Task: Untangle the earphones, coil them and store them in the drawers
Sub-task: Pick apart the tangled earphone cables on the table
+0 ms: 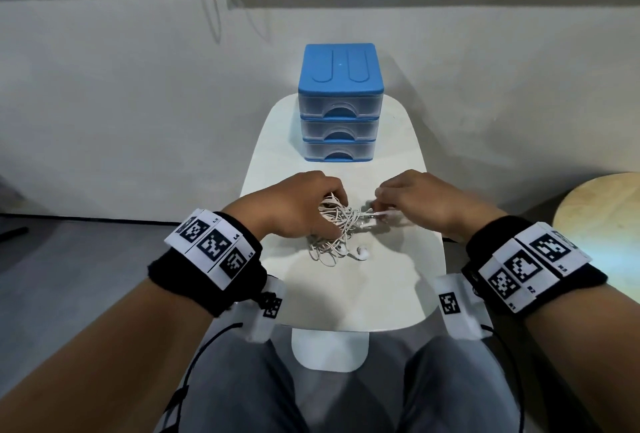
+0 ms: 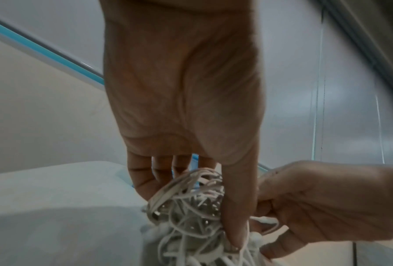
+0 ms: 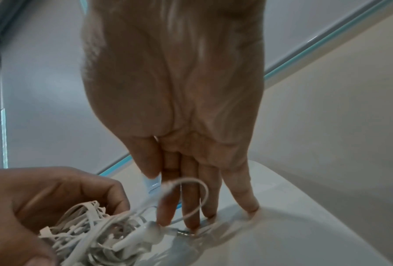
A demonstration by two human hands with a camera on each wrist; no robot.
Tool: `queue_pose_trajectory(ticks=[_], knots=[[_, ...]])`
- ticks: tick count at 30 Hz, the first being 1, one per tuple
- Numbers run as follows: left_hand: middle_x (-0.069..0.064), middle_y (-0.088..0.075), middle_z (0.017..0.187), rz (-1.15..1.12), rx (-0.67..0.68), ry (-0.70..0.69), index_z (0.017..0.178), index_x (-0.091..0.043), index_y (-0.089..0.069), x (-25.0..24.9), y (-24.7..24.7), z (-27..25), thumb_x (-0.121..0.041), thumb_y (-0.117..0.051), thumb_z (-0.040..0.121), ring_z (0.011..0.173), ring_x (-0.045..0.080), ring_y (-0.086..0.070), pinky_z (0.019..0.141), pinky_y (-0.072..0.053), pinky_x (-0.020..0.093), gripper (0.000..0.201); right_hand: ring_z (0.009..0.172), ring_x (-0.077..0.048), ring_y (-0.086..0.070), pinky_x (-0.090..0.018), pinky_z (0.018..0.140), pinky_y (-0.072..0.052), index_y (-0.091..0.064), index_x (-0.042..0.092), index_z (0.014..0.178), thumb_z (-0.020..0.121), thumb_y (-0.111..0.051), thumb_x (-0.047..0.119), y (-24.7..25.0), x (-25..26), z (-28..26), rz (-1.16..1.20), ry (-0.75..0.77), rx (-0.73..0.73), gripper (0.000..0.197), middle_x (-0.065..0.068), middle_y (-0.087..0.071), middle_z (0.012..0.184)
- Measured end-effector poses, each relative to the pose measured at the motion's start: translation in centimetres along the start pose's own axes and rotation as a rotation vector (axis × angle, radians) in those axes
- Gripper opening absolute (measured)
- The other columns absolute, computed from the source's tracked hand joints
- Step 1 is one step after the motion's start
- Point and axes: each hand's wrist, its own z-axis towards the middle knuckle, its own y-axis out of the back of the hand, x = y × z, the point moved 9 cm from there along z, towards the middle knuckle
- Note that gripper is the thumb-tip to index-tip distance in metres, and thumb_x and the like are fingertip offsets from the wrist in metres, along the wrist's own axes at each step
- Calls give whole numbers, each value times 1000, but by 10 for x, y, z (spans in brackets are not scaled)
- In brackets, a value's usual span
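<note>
A: While the tangle of white earphones point(image 1: 334, 228) lies at the centre of the frame on the small white table point(image 1: 398, 280), where are the hands?

B: The left hand point(image 1: 294, 205) sits on the tangle from the left, fingers curled down around the bundle; in the left wrist view the thumb point(image 2: 235, 207) presses along the wires and the other fingers wrap the far side, so it holds the bundle.

A: And the other?

B: The right hand point(image 1: 422, 200) is just right of the tangle. It pinches a thicker white end of the cable point(image 1: 382, 213) that sticks out of the knot. In the right wrist view a loop of wire arches in front of the fingers point(image 3: 188, 198), whose tips touch the tabletop beside a small metal plug point(image 3: 186, 233).

A: Any earbuds free?

B: Two white buds point(image 1: 362, 252) lie at the lower edge of the tangle, on the table.

A: The drawers?

B: The blue-topped drawer unit point(image 1: 341, 103) stands at the far end of the table, upper centre of the frame, its three clear drawers all pushed in. A round wooden stool point(image 1: 602, 218) shows at the right edge.
</note>
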Motion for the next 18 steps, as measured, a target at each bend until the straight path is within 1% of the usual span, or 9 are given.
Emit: queue_pose_trajectory(ticks=[3, 5, 8, 10, 11, 14, 16, 17, 18], knots=[[-11, -51, 95, -3, -40, 7, 101, -29, -57, -3, -2, -2, -31, -88, 75, 90, 14, -53, 72, -40, 26, 41, 75, -12, -62, -22, 65, -45, -75, 17, 81, 93, -65, 24, 0, -3, 4, -68, 5, -15, 17, 2, -74, 84], [-11, -52, 92, -11, -71, 6, 95, -29, -52, -5, -3, -5, -30, -89, 73, 82, 10, -50, 65, -36, 25, 43, 79, -11, -64, -19, 66, -46, -75, 20, 84, 87, -72, 16, -2, -2, 4, -135, 28, 1, 6, 5, -74, 85], [-11, -49, 88, -5, -96, 3, 92, -28, -49, -8, -4, -9, -32, -91, 71, 76, 4, -46, 61, -32, 24, 47, 84, -13, -67, -18, 70, -48, -74, 22, 90, 83, -76, 10, -4, -2, 5, -128, 45, 2, 15, 5, -75, 89], [-11, -50, 87, 4, -106, 7, 91, -28, -49, -9, -5, -12, -33, -92, 70, 76, 4, -45, 61, -31, 25, 49, 83, -12, -67, -13, 66, -46, -74, 23, 93, 86, -76, 13, -4, -2, 6, -99, 52, -12, 13, 6, -74, 89], [-11, -51, 87, 1, -112, 10, 91, -28, -48, -9, -5, -14, -34, -92, 69, 76, 4, -46, 61, -32, 26, 50, 81, -11, -66, -11, 63, -44, -75, 23, 94, 87, -75, 14, -4, -2, 7, -108, 58, -22, 11, 7, -73, 87], [-10, -53, 90, -3, -102, 24, 89, -31, -46, -9, -8, -19, -43, -92, 66, 79, 4, -48, 62, -34, 27, 52, 73, -4, -60, -9, 59, -38, -77, 22, 93, 87, -75, 15, -5, 1, 7, -175, 93, -49, 10, 14, -67, 77], [-9, -55, 91, -19, -98, 33, 87, -30, -49, -12, -7, -22, -56, -85, 71, 80, 5, -49, 63, -35, 28, 47, 68, -1, -55, -8, 57, -35, -75, 22, 87, 87, -75, 14, -7, 4, 6, -204, 115, -58, 8, 18, -61, 71], [-7, -56, 90, -47, -112, 35, 86, -28, -52, -14, -4, -23, -61, -76, 78, 80, 7, -51, 64, -35, 29, 43, 68, -2, -55, -10, 57, -35, -73, 24, 83, 87, -75, 15, -7, 5, 5, -212, 127, -55, 10, 18, -60, 69], [-5, -57, 87, -82, -129, 33, 84, -24, -55, -15, -1, -23, -62, -66, 87, 80, 11, -52, 66, -36, 31, 39, 67, -4, -55, -11, 58, -36, -71, 26, 79, 87, -76, 15, -7, 5, 5, -214, 137, -52, 13, 17, -61, 68]])
